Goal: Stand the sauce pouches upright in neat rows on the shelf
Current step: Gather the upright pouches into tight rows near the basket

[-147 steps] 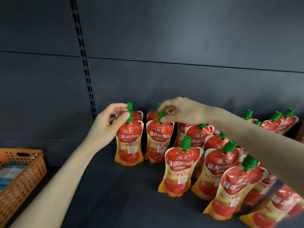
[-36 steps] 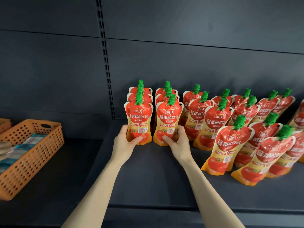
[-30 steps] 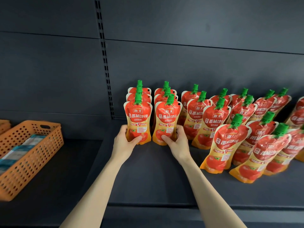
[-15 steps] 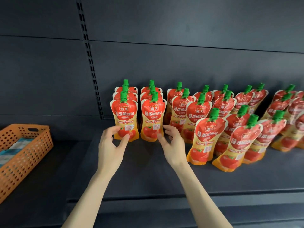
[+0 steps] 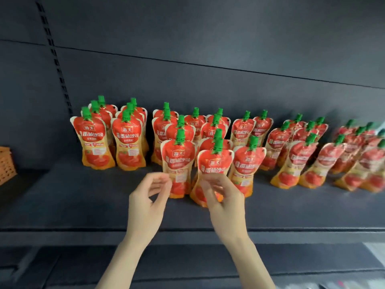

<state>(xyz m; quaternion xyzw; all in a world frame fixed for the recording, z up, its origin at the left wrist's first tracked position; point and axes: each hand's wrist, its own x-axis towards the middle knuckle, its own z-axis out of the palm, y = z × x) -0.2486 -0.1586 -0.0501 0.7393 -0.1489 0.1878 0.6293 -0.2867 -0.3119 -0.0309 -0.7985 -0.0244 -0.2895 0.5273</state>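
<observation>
Head camera view: my dark shelf [image 5: 87, 207] runs the full width, backed by a dark panel [image 5: 208, 38] with a slotted upright [image 5: 55, 57] at the left. Red sauce pouches [image 5: 245, 132] with green caps stand along the back half of the shelf, two tidy columns at the left end and looser, leaning groups toward the right, where they blur. An orange basket [image 5: 6, 163] shows at the far left edge. Nearer the front edge, two pouches stand ahead of the rest. My right hand [image 5: 224, 199] has its fingers spread against the front pouch [image 5: 214, 163], though blur hides whether they grip it. My left hand [image 5: 148, 197] is open, fingers loosely curled, just beside the neighbouring pouch [image 5: 179, 157] and holding nothing.
</observation>
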